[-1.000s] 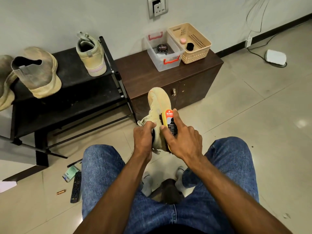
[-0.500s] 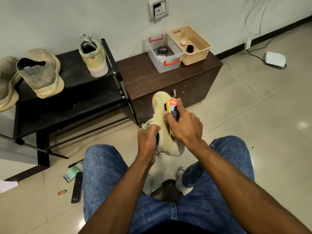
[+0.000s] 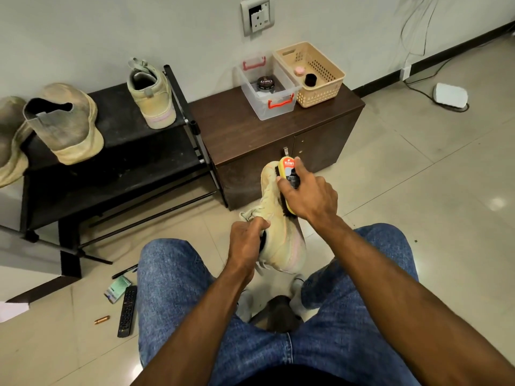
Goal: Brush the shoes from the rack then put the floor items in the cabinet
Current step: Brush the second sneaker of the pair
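So the person's sitting in jeans, holding a pale yellow shoe (image 3: 281,240) up between their knees, toe pointing away toward the cabinet (image 3: 278,140). Left hand (image 3: 246,243) is grasping the shoe at its opening, fingers curled round the collar. Right hand (image 3: 309,196) is wrapped around a yellow brush (image 3: 288,174) with its dark bristles pressed against the side of the shoe near the toe. The orange label on the brush reads "Kiwi", though the end of the word is partly under a finger.

On the black shoe rack (image 3: 117,168) to the left, the matching yellow shoe (image 3: 152,98) stands on the top shelf with its heel toward us, and a grubby beige ankle boot (image 3: 65,123) sits further left, with another one cut off by the frame edge.

On top of the brown cabinet there's a clear plastic box (image 3: 267,90) with red clips holding a round black tin (image 3: 265,83) that says "Cherry" (upside down from here), and just beside it a tan basket (image 3: 315,76) with a small pink-capped thing and a black cap in it.

Floor stuff on the left: a black remote (image 3: 127,310), a green-and-white packet (image 3: 117,288) touching its top end, a pen (image 3: 124,271), and a little copper-colored cylinder (image 3: 101,319). A white device (image 3: 451,94) with a cable sits far right by the wall.
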